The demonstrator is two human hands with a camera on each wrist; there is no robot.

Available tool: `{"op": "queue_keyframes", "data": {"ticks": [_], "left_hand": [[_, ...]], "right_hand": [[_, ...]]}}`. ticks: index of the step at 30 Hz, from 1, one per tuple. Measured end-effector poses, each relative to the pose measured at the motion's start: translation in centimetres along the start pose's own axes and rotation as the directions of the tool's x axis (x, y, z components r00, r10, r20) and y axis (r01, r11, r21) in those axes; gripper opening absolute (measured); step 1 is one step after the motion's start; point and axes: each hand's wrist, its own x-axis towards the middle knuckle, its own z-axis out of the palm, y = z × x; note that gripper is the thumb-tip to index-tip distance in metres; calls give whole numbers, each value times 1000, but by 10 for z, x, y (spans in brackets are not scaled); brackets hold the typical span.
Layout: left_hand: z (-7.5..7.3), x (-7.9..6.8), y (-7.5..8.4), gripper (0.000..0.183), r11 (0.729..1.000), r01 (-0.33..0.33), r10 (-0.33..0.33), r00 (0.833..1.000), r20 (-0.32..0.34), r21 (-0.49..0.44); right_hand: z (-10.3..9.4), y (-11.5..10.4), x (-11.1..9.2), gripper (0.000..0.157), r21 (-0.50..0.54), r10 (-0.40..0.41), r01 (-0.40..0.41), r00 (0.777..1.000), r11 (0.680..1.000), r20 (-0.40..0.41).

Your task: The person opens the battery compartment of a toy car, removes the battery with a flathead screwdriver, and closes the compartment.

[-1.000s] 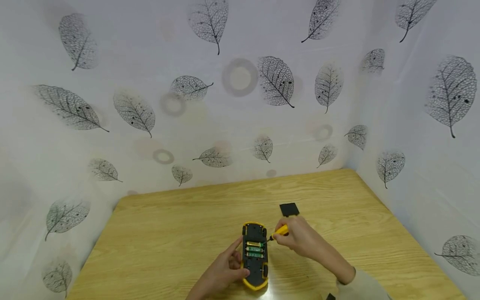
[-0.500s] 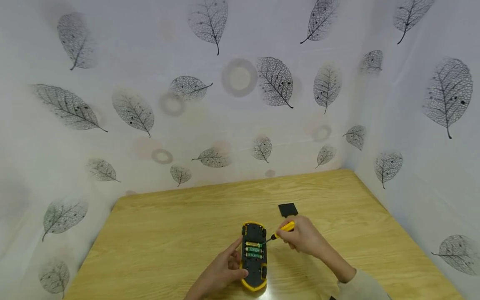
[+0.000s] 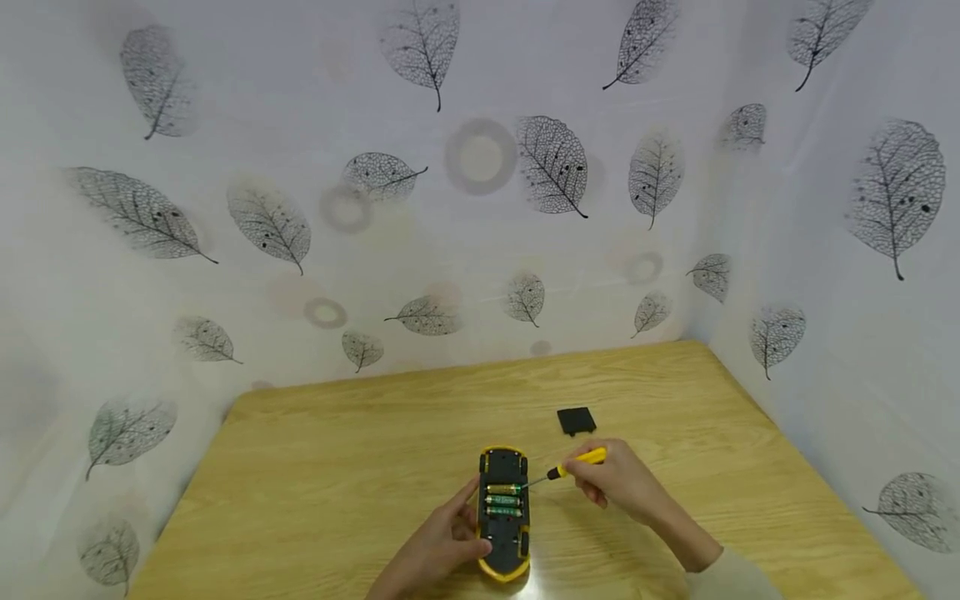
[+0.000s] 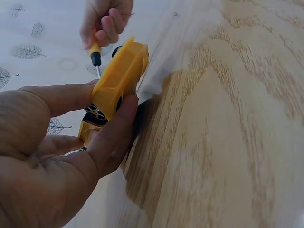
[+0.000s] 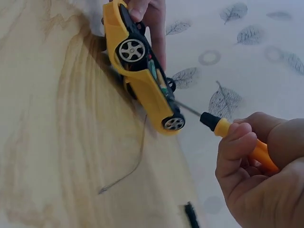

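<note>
A yellow toy car (image 3: 504, 546) lies belly up, its black underside with an uncovered battery bay facing up. Three green-and-gold batteries (image 3: 503, 501) sit side by side in the bay. My left hand (image 3: 442, 542) grips the car by its left side, thumb on the underside; in the left wrist view the fingers (image 4: 114, 130) wrap the yellow body (image 4: 121, 76). With my right hand (image 3: 618, 479) I hold a screwdriver (image 5: 221, 127) by its yellow handle. Its thin metal shaft reaches the right end of the uppermost battery, tip right at the bay's edge.
A black battery cover (image 3: 576, 421) lies on the wooden table (image 3: 360, 450) beyond my right hand. A thin curved wire (image 5: 140, 161) shows beside the car in the right wrist view. Leaf-patterned white curtains (image 3: 480, 242) stand behind and at both sides.
My right hand and the screwdriver handle have moved right, away from the car, while the tip stays near the battery's end. The left hand keeps its grip on the car, which sits slightly further left.
</note>
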Motion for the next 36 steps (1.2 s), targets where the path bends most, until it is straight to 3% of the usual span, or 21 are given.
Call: {"op": "queue_keyframes", "data": {"ticks": [6,14,20,32,36], "left_hand": [[-2,0,-1,92,1000,9,-9,1000,4,-13],[-3,-1,1,92,1000,24,-24,1000,1,-1],[-3,-1,0,92,999,50,-50,999,-6,-11],[-3,0,0,91,998,64,-65,998,-9,-28],[-2,-1,1,91,998,54,-54,998,-14,-32]], "right_hand": [[-7,16,0,33,198,122,-132,991,971,62],[-12,27,0,26,395,177,-235,968,888,179],[-10,33,-1,27,440,197,-258,964,860,179],[-12,27,-3,21,468,150,-233,966,853,208],[-13,25,-2,29,474,148,-224,970,852,193]]}}
